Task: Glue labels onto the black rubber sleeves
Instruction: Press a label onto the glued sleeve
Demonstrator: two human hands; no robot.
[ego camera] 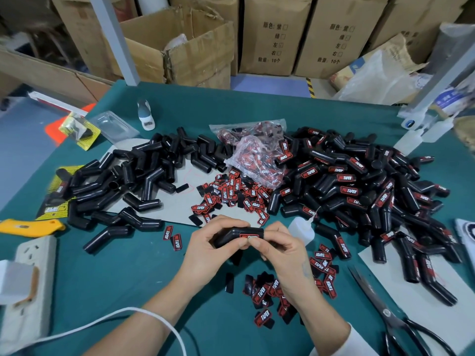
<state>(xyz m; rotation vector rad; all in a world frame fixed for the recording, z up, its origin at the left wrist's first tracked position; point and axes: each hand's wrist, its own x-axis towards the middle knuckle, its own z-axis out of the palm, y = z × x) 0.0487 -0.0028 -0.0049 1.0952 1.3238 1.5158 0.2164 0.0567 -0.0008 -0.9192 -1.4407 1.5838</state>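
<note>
Item: one bent black rubber sleeve (232, 236), held above the green counter (123, 273). We grip it with our left hand (205, 249), fingers curled round its bend, while our right hand (279, 249) pinches its labelled end (red label (248, 236) facing up). Loose labels (264, 294) lie below; unlabelled sleeves (144, 173) heaped left, labelled sleeves (359, 188) right.

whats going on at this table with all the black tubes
A person is sticking labels onto bent black rubber sleeves. The left hand and right hand together hold one sleeve above the green table, pressing a red label onto it. Unlabelled sleeves are heaped to the left, labelled ones to the right, with loose labels and a small glue bottle close by.
</note>
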